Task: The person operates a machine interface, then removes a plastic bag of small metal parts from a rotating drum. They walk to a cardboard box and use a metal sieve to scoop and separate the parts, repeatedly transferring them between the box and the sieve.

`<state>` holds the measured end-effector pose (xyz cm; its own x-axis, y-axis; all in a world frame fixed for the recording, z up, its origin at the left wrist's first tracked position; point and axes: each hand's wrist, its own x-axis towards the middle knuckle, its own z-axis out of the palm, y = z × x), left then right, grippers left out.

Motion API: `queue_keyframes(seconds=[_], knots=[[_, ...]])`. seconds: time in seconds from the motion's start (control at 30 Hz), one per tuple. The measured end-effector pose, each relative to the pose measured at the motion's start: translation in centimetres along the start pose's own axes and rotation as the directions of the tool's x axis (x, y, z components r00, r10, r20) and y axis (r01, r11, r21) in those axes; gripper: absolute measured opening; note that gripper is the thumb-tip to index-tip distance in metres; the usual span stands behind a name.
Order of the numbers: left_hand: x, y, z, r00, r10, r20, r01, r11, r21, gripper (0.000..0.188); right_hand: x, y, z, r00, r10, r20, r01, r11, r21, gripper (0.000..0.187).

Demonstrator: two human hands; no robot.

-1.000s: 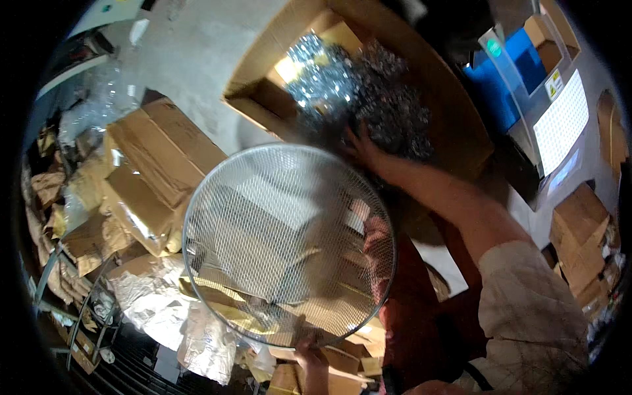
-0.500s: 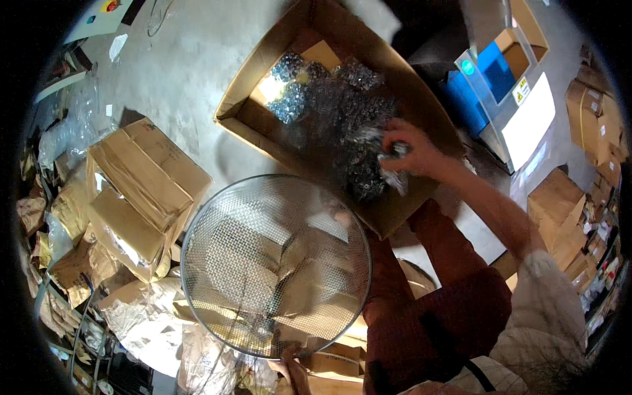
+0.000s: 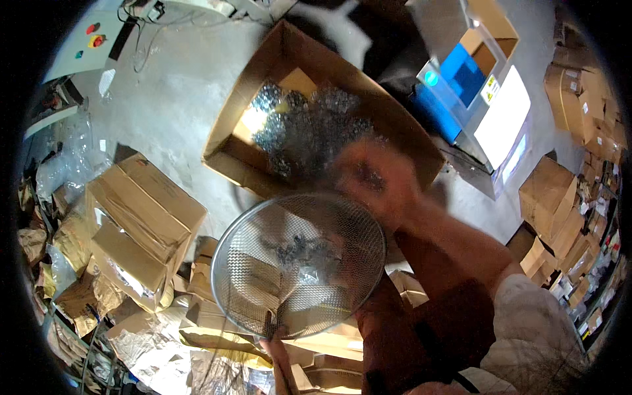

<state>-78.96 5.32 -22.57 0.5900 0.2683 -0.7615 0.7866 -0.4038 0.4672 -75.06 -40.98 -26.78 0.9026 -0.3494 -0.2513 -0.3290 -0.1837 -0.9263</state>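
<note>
My left hand (image 3: 278, 352) grips the near edge of a round wire-mesh sieve (image 3: 247, 263) with a metal rim. A small cluster of dark metal-looking pieces (image 3: 299, 250) and a clear plastic piece (image 3: 308, 274) lie on its mesh. Beyond the sieve stands an open cardboard box (image 3: 240, 164) holding several clear plastic bags of small shiny parts (image 3: 270, 131). My right hand (image 3: 385, 181) is over the box's near side, close to the sieve's far rim. Motion smears its fingers, so what they hold cannot be made out.
A closed, dented carton (image 3: 148, 210) sits to the left, with crumpled paper (image 3: 155, 345) and plastic wrap (image 3: 69, 161) around it. At the back right is a machine with a clear panel and blue parts (image 3: 461, 76). Stacked cartons (image 3: 550, 197) line the right side.
My right hand has moved left from the box toward the sieve. Dark pieces and a clear plastic piece now show in the sieve, which sits further right in view.
</note>
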Motion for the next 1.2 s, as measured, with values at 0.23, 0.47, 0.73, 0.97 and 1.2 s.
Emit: queue_keyframes(seconds=[0.23, 0.47, 0.73, 0.97, 1.2], knots=[[5.7, -2.4, 2.7, 0.992, -0.121, 0.019, 0.120, 0.990, 0.069, 0.055, 3.4, 21.7, 7.0, 0.748, 0.474, 0.465, 0.199, 0.508, -0.838, 0.072], [6.5, -3.5, 1.5, 0.972, -0.196, 0.126, 0.191, 0.980, 0.054, 0.048, 3.3, 28.8, 8.4, 0.810, 0.451, 0.375, -0.045, 0.685, -0.727, 0.066], [5.5, -2.4, 2.1, 0.978, -0.194, 0.076, 0.188, 0.979, 0.083, 0.043, 3.4, 24.6, -0.1, 0.929, 0.291, 0.229, -0.190, 0.906, -0.378, 0.051], [6.0, -1.3, 3.0, 0.968, -0.224, 0.115, 0.211, 0.971, 0.115, 0.046, -4.1, 5.4, -6.3, 0.930, -0.122, 0.347, -0.045, 0.898, 0.438, 0.029], [6.5, -1.7, 1.4, 0.966, -0.218, 0.139, 0.204, 0.973, 0.106, 0.043, -3.0, 5.4, -1.7, 0.803, -0.121, 0.583, -0.022, 0.972, 0.232, 0.076]])
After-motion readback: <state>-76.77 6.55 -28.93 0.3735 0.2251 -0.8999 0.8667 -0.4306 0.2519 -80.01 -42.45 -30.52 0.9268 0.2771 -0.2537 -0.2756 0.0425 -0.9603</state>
